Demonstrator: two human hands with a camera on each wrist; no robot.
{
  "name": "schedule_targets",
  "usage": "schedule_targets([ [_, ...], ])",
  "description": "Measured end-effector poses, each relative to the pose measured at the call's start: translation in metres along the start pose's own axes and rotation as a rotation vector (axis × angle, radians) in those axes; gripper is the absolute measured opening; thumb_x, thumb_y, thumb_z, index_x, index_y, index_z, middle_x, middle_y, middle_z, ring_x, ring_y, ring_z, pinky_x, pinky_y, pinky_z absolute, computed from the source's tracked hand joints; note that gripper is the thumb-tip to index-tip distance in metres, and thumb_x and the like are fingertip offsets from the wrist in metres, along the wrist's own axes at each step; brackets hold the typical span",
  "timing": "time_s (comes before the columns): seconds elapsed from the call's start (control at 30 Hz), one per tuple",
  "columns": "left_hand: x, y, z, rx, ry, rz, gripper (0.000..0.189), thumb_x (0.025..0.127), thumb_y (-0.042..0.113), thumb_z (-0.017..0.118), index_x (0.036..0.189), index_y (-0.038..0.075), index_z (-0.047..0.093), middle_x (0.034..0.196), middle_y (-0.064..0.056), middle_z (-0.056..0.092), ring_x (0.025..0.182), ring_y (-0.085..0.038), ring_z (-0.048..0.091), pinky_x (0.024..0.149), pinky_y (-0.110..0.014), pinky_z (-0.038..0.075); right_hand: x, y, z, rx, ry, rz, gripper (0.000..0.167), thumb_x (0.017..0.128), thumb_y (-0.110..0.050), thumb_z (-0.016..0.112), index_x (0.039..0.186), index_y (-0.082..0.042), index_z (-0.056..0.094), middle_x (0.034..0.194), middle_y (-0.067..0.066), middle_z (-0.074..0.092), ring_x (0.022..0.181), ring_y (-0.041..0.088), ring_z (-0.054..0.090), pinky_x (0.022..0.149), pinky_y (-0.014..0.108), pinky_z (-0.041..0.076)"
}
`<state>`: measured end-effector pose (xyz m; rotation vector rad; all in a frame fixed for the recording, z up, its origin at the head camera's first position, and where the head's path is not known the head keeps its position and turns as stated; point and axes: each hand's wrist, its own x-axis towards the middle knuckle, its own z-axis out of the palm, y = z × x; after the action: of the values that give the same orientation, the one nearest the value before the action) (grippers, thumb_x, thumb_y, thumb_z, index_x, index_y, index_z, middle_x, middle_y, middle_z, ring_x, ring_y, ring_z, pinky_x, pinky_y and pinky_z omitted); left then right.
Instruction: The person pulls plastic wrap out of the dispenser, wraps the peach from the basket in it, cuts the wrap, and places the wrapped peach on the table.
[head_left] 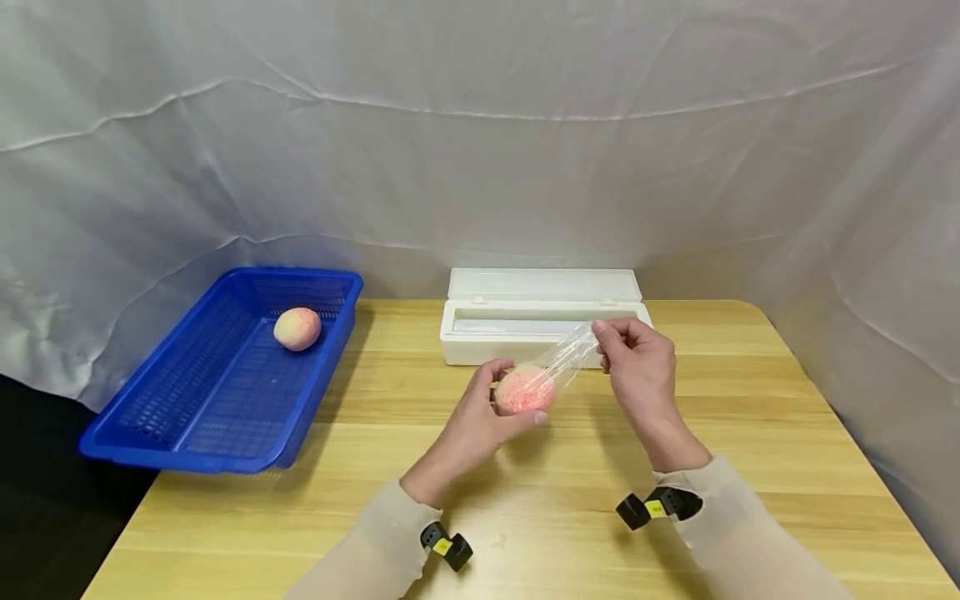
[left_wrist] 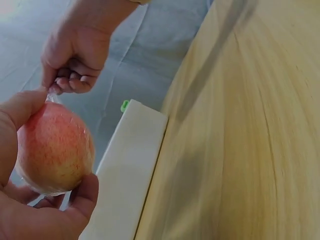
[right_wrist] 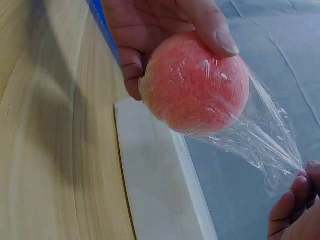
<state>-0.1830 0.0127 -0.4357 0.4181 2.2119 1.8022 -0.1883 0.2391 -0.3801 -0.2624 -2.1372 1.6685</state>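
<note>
My left hand [head_left: 480, 417] grips a pink and cream peach [head_left: 521, 392] above the table, thumb on one side and fingers round the other. Clear plastic wrap [right_wrist: 270, 145] covers the peach and stretches off it in a twisted tail. At the tail's far end, my right hand [head_left: 641, 358] pinches the film between thumb and fingers, higher and to the right of the fruit. The wrapped peach [left_wrist: 57, 147] shows close up in the left wrist view, the film tight over its skin. A second peach [head_left: 297, 328] lies in the blue basket [head_left: 281, 450].
Behind the hands stands a white wrap dispenser box [head_left: 480, 350], its lid [head_left: 543, 285] raised at the back. The blue basket overhangs the left edge of the wooden table [head_left: 555, 533]. Pale curtain fabric [head_left: 525, 183] hangs behind and on both sides.
</note>
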Motion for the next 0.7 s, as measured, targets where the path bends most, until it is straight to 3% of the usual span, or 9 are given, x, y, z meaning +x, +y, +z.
schedule_targets([
  [0.1,-0.0004,0.0005,-0.0017,-0.009,-0.025,0.01,0.086,0.085,0.038,0.089,0.157,0.023,0.043,0.15,-0.005,0.044,0.128,-0.023,0.057,0.107,-0.042,0.052,0.0009,0.0008,-0.0016,0.011,0.001,0.002,0.027,0.101,-0.026,0.075,0.096,0.0,0.069,0.068,-0.008,0.057,0.059,0.007,0.054,0.055,0.019,0.047],
  [0.17,-0.0005,0.0001,-0.0031,-0.027,-0.036,0.019,0.08,0.086,0.036,0.088,0.154,0.025,0.048,0.149,-0.006,0.044,0.128,-0.024,0.057,0.107,-0.042,0.052,0.0025,0.0,-0.0027,-0.006,-0.048,0.01,0.031,0.102,-0.029,0.073,0.107,0.0,0.066,0.077,-0.003,0.058,0.064,0.011,0.056,0.058,0.02,0.048],
  [0.3,-0.0005,-0.0015,-0.0047,-0.055,-0.058,0.038,0.072,0.087,0.032,0.088,0.149,0.025,0.052,0.148,-0.006,0.046,0.126,-0.022,0.059,0.105,-0.04,0.052,0.0067,-0.0028,-0.0038,-0.066,-0.264,0.049,0.055,0.108,-0.042,0.059,0.147,-0.004,0.049,0.113,0.012,0.059,0.089,0.016,0.058,0.072,0.024,0.054],
  [0.37,-0.0007,-0.0014,-0.0046,-0.069,-0.081,0.046,0.071,0.088,0.03,0.087,0.149,0.025,0.051,0.148,-0.006,0.046,0.125,-0.021,0.06,0.104,-0.038,0.053,0.0081,-0.0029,-0.0036,-0.09,-0.36,0.066,0.062,0.11,-0.047,0.053,0.155,-0.005,0.044,0.124,0.014,0.055,0.097,0.017,0.056,0.076,0.027,0.055],
  [0.43,-0.001,-0.0009,-0.0037,-0.091,-0.106,0.047,0.071,0.087,0.028,0.088,0.149,0.024,0.051,0.147,-0.007,0.047,0.124,-0.021,0.061,0.104,-0.038,0.053,0.0089,-0.0017,-0.0022,-0.082,-0.381,0.068,0.058,0.109,-0.048,0.055,0.141,0.0,0.057,0.114,0.012,0.06,0.087,0.015,0.056,0.071,0.027,0.053],
  [0.5,-0.0014,-0.0006,-0.0026,-0.093,-0.125,0.048,0.071,0.086,0.027,0.088,0.148,0.025,0.052,0.146,-0.007,0.047,0.123,-0.021,0.061,0.103,-0.038,0.053,0.0091,0.0003,-0.0009,-0.06,-0.341,0.055,0.05,0.106,-0.046,0.062,0.116,0.003,0.068,0.093,0.005,0.061,0.071,0.012,0.053,0.061,0.025,0.048],
  [0.6,-0.002,-0.001,-0.001,-0.092,-0.142,0.044,0.072,0.085,0.026,0.089,0.147,0.027,0.052,0.145,-0.006,0.046,0.122,-0.021,0.058,0.102,-0.037,0.052,0.0087,0.0019,0.0012,-0.024,-0.253,0.028,0.046,0.102,-0.04,0.071,0.086,0.003,0.066,0.065,-0.005,0.051,0.053,0.007,0.046,0.049,0.023,0.04],
  [0.7,-0.0022,-0.0012,-0.0002,-0.103,-0.145,0.048,0.071,0.086,0.024,0.088,0.147,0.023,0.051,0.143,-0.008,0.049,0.122,-0.022,0.058,0.102,-0.038,0.052,0.0077,0.0002,0.002,0.019,-0.208,0.032,0.038,0.101,-0.036,0.073,0.09,0.0,0.067,0.061,-0.009,0.051,0.05,0.005,0.047,0.046,0.022,0.042],
])
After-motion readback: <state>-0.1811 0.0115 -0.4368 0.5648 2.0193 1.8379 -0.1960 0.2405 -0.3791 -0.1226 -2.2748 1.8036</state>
